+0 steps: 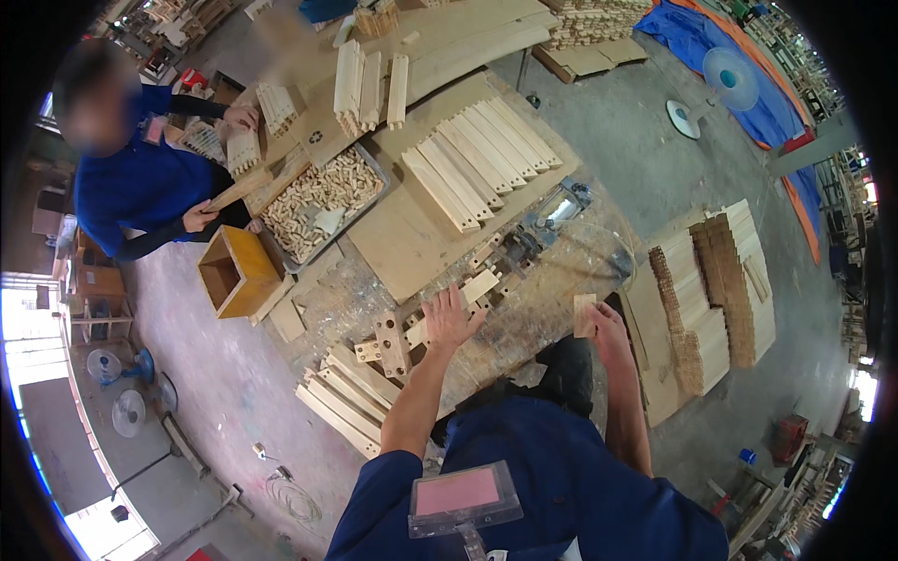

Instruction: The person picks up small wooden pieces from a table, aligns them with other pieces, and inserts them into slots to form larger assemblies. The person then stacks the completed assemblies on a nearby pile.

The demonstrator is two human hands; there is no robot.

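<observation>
My left hand (449,323) lies with its fingers spread over a pale wooden slat (482,284) on the worktable. The slat sits among wooden jig blocks (391,344), some with round holes. My palm hides the slat's middle. Farther right, my right hand (608,329) is closed on the end of a short flat wooden board (585,316), held near the table's right edge. Beyond the left hand a metal clamp-like device (524,245) is fixed to the table.
Drilled slats lie in a row (482,159) on cardboard and in a stack (346,397) at the near left. A tray of wooden dowels (382,178) stands beside a yellow box (245,273). A co-worker (140,187) handles wood at left. Stacked boards (716,327) are at right.
</observation>
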